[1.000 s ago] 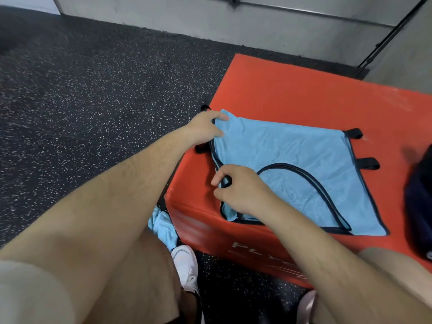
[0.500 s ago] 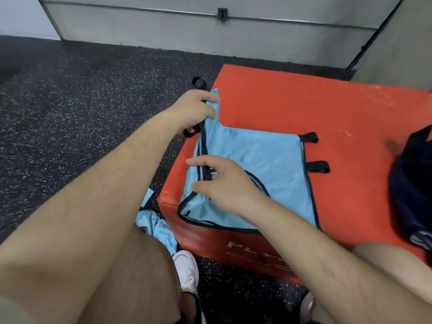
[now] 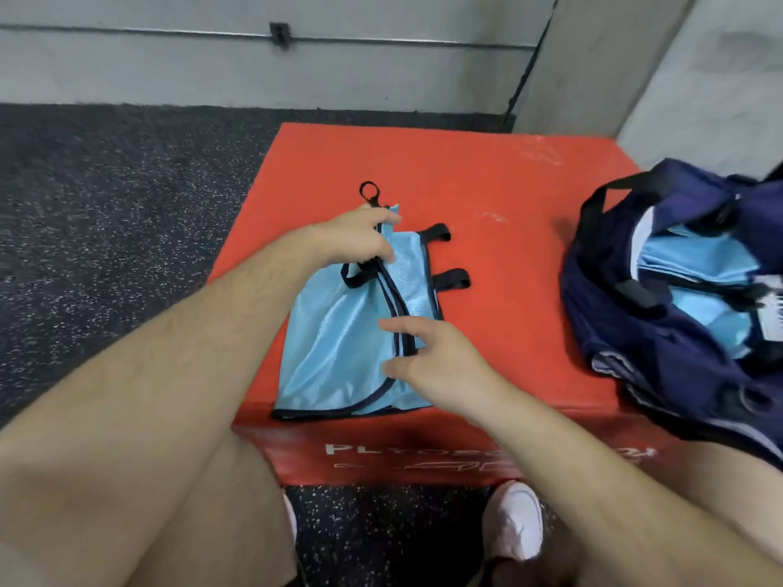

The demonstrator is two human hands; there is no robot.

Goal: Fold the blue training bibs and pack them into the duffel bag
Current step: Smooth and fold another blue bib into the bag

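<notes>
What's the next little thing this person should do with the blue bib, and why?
Probably press the right hand down to flatten the fold. The left hand pinches the far edge of the blue bib, the flap lies loosely over the middle, and the right hand is open over it.

Light blue bib, red box, navy bag

A red plyo box with white lettering stands on speckled black rubber floor, near a grey wall carrying a thin conduit.
</notes>
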